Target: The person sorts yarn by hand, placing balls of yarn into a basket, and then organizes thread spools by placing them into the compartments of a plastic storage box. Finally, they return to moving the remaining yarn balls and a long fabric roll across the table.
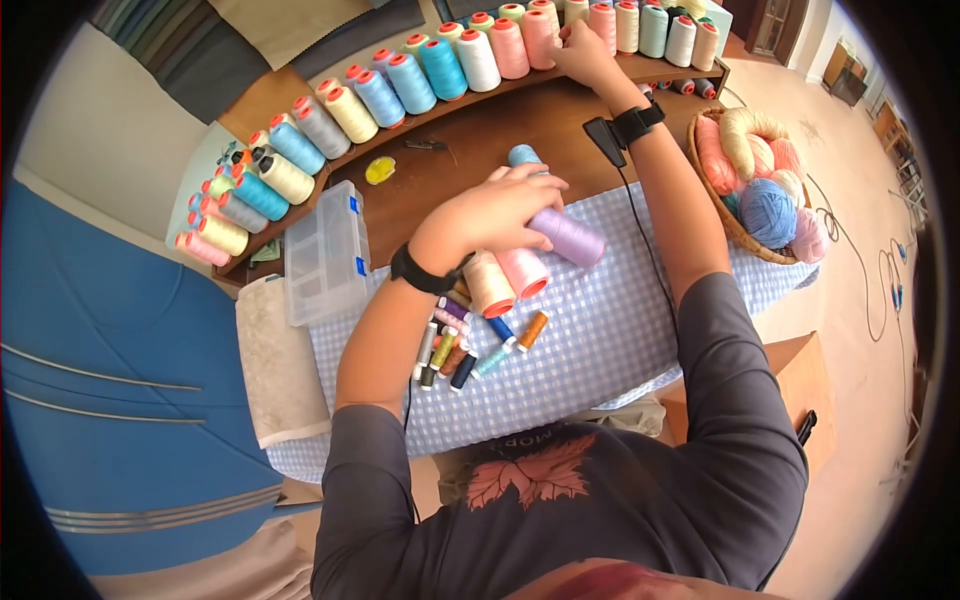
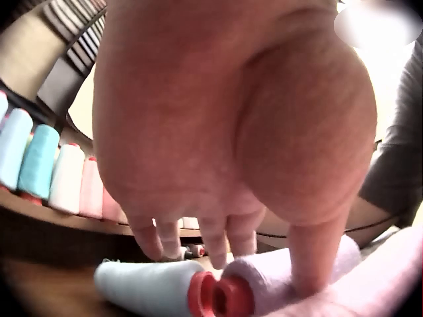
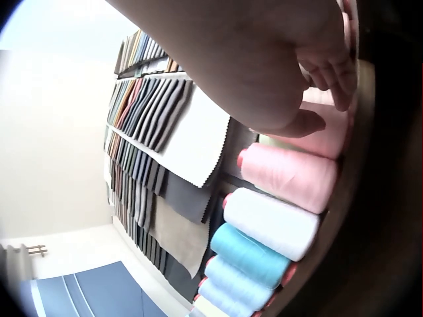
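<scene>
On the checked cloth point(image 1: 600, 350), my left hand point(image 1: 490, 215) reaches over large thread cones with its fingers extended. Its thumb touches the lavender thread cone point(image 1: 567, 237), seen too in the left wrist view. A light blue thread cone point(image 2: 149, 285) lies end to end with the lavender one, under the fingertips. Below the palm are a cream thread cone point(image 1: 490, 285) and a pink thread cone point(image 1: 524, 272). Up at the shelf, my right hand point(image 1: 588, 55) has curled fingers and a thumb at a standing pink thread cone point(image 3: 327, 132), which it grips; its fingers partly cover that cone.
Upright thread cones point(image 1: 410, 82) line the curved wooden shelf point(image 1: 350, 155). Several small spools point(image 1: 455, 345) lie on the cloth. A clear divided box point(image 1: 325, 255) stands at left, a basket of yarn point(image 1: 735, 220) at right. A cable point(image 1: 650, 240) hangs from the right wrist.
</scene>
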The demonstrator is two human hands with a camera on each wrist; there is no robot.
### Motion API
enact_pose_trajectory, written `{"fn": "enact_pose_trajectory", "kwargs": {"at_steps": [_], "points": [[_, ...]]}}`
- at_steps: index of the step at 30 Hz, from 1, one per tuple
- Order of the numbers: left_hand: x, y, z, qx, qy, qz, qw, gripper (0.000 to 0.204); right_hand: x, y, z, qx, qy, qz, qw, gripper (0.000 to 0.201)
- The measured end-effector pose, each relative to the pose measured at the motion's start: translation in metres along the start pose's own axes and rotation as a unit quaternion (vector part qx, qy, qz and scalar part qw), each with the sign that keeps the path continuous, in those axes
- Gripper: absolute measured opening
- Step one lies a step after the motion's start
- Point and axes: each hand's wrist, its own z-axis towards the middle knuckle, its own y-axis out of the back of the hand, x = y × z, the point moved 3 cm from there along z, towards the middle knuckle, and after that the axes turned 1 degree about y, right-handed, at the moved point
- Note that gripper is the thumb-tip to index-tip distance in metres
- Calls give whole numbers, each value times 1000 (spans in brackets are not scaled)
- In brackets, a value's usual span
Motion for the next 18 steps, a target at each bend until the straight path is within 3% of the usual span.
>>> {"fn": "enact_pose_trajectory", "kwargs": {"at_steps": [2, 4, 5, 7, 8, 10, 12, 13, 14, 16, 18], "points": [[-4, 22, 3, -13, 3, -26, 1000, 30, 9, 12, 5, 20, -1, 0, 1000, 42], [2, 43, 3, 46, 205, -228, 951, 28, 20, 16, 9, 127, 66, 74, 987, 34], [10, 45, 1, 40, 170, -236, 956, 37, 40, 31, 5, 127, 66, 75, 987, 34], [7, 44, -7, 28, 142, -180, 973, 39, 102, 50, -31, 375, 51, 109, 919, 32], [4, 43, -10, 13, 113, -124, 986, 42, 112, 48, -41, 375, 50, 111, 919, 32], [19, 17, -5, 48, 123, -108, 985, 48, 127, 36, -63, 594, 69, 64, 799, 39], [21, 2, 3, 41, 88, -63, 993, 52, 115, 2, -76, 601, -6, -87, 794, 45], [15, 1, 4, 32, 111, -35, 993, 53, 127, 8, -86, 574, -26, -114, 810, 53], [14, 0, 2, 32, 110, -35, 993, 53, 123, -1, -90, 541, 5, -152, 827, 53], [14, -2, 0, 26, 111, 0, 993, 50, 116, -10, -99, 583, -7, -159, 797, 55], [18, -7, -3, 26, 127, 0, 992, 48, 106, -19, -98, 587, -38, -128, 799, 54]]}}
